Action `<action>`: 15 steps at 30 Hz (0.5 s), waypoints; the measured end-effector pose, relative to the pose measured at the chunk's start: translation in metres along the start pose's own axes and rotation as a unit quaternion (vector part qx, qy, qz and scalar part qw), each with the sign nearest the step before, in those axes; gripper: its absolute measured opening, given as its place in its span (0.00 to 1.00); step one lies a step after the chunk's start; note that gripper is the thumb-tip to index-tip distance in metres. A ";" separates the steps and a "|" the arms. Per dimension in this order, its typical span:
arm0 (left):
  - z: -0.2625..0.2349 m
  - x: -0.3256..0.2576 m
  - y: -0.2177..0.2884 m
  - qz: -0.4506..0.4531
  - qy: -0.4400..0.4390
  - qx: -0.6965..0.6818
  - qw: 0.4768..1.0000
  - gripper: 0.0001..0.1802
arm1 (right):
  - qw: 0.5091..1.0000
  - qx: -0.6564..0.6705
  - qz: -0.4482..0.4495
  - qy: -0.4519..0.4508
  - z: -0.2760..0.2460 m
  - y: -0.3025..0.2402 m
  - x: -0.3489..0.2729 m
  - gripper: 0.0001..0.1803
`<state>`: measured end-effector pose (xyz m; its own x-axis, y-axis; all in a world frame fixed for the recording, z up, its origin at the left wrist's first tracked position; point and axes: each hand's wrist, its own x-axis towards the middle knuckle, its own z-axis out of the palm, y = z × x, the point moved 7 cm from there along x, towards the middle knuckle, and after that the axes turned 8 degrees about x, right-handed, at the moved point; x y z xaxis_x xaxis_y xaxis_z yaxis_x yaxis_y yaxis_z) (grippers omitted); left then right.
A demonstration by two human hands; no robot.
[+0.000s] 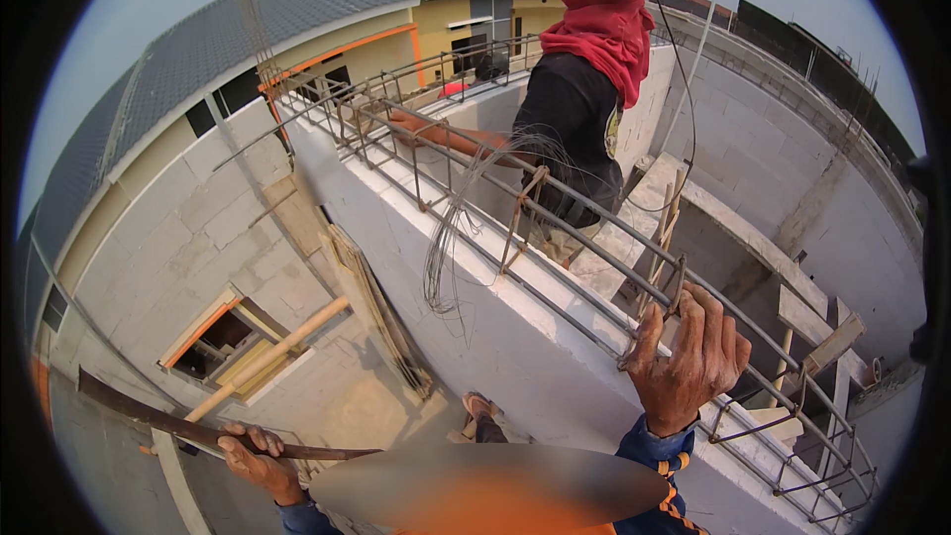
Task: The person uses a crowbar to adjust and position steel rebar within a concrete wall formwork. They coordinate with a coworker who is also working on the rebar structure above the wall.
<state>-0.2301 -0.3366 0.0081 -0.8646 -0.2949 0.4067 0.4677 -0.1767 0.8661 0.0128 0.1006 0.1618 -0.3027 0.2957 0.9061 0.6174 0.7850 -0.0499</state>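
My left hand grips a long rusty steel bar that runs off to the lower left. My right hand is closed on the top rod of a steel rebar cage lying along the top of a white block wall. A bundle of thin tie wire hangs over the cage further along. Beyond it another person, in a black shirt with a red cloth wrap, stands behind the wall with an arm on the cage.
The wall top drops away on both sides: a lower yard with a window opening and leaning boards on the left, wooden props on the right. Grey roofs and yellow houses lie behind. My foot shows below.
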 end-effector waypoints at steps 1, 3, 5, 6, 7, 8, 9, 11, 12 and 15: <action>-0.003 -0.003 0.003 0.010 0.011 0.010 1.000 0.23 | 1.000 -0.007 -0.004 -0.003 0.001 -0.001 0.000 0.11; -0.003 -0.003 0.007 0.017 0.011 0.002 1.000 0.23 | 1.000 -0.029 -0.001 -0.008 0.001 -0.002 0.000 0.10; -0.003 -0.001 0.013 0.026 0.014 0.014 0.999 0.24 | 0.999 -0.033 -0.007 -0.006 0.001 -0.004 -0.001 0.10; -0.003 -0.001 0.015 0.026 0.016 0.013 0.999 0.24 | 0.999 -0.032 -0.010 -0.003 0.001 -0.004 -0.001 0.10; -0.003 0.000 0.017 0.024 0.013 0.009 1.000 0.24 | 0.999 -0.030 -0.009 -0.005 0.001 -0.004 -0.001 0.10; -0.003 0.002 0.018 0.022 0.010 0.004 1.000 0.25 | 0.999 -0.031 -0.009 -0.009 0.002 -0.003 -0.001 0.10; -0.003 0.003 0.020 0.022 0.003 -0.009 1.000 0.25 | 0.999 -0.033 -0.016 -0.002 0.001 -0.004 -0.001 0.10; -0.004 0.005 0.021 0.027 0.006 -0.005 1.000 0.25 | 0.999 -0.035 -0.014 -0.007 0.002 -0.004 -0.001 0.10; -0.004 0.006 0.021 0.028 0.005 -0.014 1.000 0.25 | 0.999 -0.039 -0.019 0.001 0.001 -0.005 -0.001 0.10; -0.005 0.009 0.019 0.034 0.005 -0.014 0.999 0.25 | 0.999 -0.045 -0.023 0.004 0.000 -0.006 0.000 0.10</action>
<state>-0.2278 -0.3474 0.0266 -0.8285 -0.3168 0.4618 0.5310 -0.1823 0.8275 0.0086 0.0957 0.1624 -0.3264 0.2561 0.9099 0.6660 0.7453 0.0292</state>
